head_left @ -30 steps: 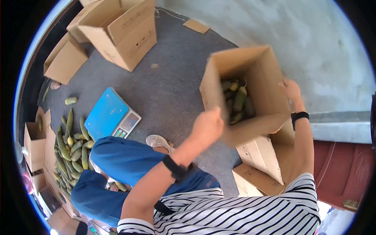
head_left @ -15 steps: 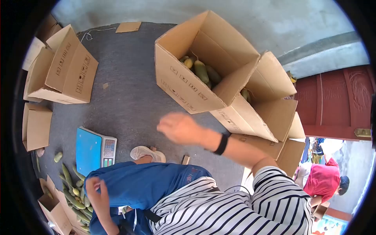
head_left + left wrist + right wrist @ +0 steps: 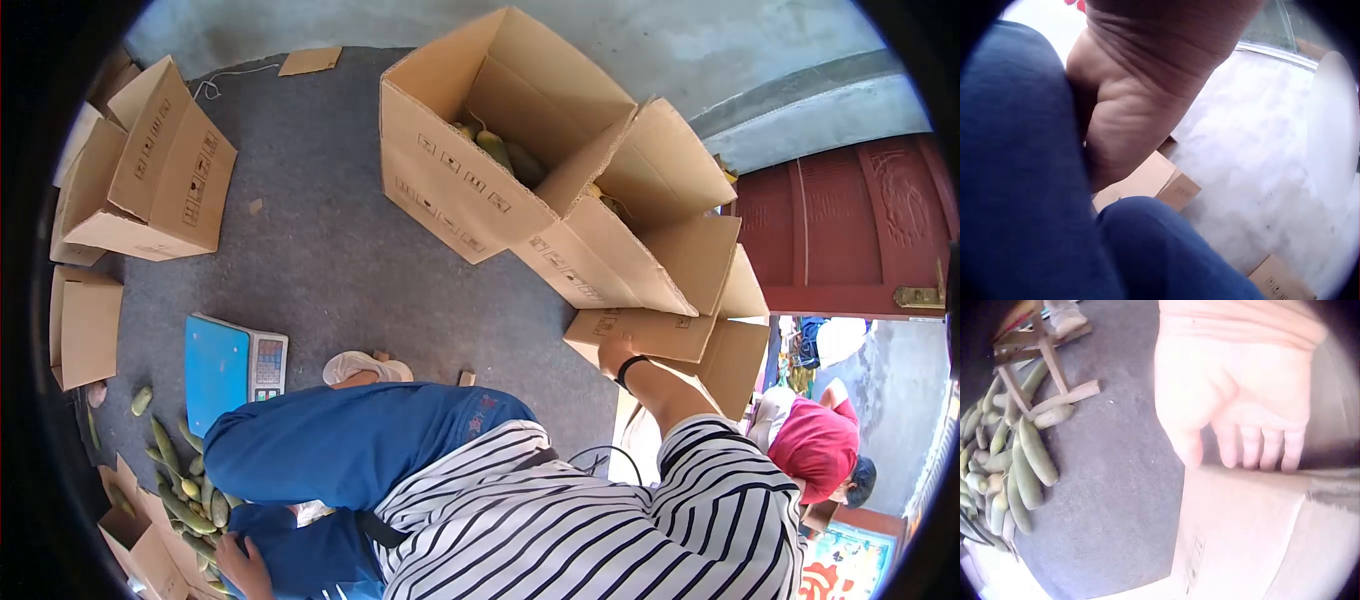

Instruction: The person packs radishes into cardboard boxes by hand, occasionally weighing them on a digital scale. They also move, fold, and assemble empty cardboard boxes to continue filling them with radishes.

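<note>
My right hand (image 3: 617,355) is at the near edge of a low cardboard box (image 3: 655,335). In the right wrist view its fingers (image 3: 1250,447) hook over the top edge of the box wall, the thumb beside them at the corner, fingertips hidden behind the cardboard. My left hand (image 3: 243,568) rests on the blue trouser leg (image 3: 300,550), fingers loosely bent and holding nothing. By the wall stands a tall open carton (image 3: 470,190) with long green cucumbers (image 3: 493,150) inside. Another open carton (image 3: 600,265) adjoins it, cucumbers partly visible within.
A blue-topped digital scale (image 3: 217,370) sits on the floor before the knees. Left of it lies a heap of cucumbers (image 3: 190,505). Other cartons (image 3: 165,175) stand at the far left. A wooden stool (image 3: 1054,381) shows behind. A person in red (image 3: 815,445) bends beyond the red door (image 3: 840,230).
The carton of cucumbers, held in both hands earlier, now stands by the wall. My right hand has moved right to the low box; my left hand has come down onto the leg.
</note>
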Demonstrator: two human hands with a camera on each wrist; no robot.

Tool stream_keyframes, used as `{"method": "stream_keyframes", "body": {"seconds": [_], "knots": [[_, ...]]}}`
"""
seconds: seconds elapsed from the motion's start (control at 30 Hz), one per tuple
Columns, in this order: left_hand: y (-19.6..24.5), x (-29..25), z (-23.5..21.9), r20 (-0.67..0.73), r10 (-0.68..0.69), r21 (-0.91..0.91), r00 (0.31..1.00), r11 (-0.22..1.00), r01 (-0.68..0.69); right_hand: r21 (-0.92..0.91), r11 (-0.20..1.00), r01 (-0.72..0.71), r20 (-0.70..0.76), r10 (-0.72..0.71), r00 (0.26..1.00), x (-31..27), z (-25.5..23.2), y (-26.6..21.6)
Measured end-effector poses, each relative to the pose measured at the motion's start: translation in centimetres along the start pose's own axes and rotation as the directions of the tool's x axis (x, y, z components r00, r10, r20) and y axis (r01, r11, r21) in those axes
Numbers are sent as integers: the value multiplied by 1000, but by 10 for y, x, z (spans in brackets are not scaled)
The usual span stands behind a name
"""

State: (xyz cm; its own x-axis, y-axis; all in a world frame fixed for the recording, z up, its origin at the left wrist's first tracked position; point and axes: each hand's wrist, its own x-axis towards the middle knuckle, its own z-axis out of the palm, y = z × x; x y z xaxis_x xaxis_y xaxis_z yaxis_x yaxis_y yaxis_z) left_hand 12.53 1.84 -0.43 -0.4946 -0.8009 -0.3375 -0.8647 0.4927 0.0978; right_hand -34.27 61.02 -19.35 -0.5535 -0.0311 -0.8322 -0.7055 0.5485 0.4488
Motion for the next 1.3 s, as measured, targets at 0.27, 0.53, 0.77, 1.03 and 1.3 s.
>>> {"method": "stream_keyframes", "body": {"seconds": [0.27, 0.53, 0.77, 1.03, 1.3], "knots": [[4, -1, 4, -70, 123, 187, 990, 976, -108, 41, 999, -11, 185, 4, 983, -29, 21, 6], [9, -7, 3, -119, 69, 194, 991, 980, -45, 251, 968, 13, 454, -130, 881, -56, 78, 16], [13, -4, 10, -234, 131, 183, 963, 979, -89, 712, 702, 19, -396, 379, 836, 10, -105, -1], [10, -5, 11, -226, 145, 194, 963, 976, -101, 819, 455, -349, 19, 586, 810, 25, -91, 80], [12, -7, 9, -226, 148, 183, 963, 977, -107, 778, 506, -372, 147, 430, 891, 8, -58, 122]]}}
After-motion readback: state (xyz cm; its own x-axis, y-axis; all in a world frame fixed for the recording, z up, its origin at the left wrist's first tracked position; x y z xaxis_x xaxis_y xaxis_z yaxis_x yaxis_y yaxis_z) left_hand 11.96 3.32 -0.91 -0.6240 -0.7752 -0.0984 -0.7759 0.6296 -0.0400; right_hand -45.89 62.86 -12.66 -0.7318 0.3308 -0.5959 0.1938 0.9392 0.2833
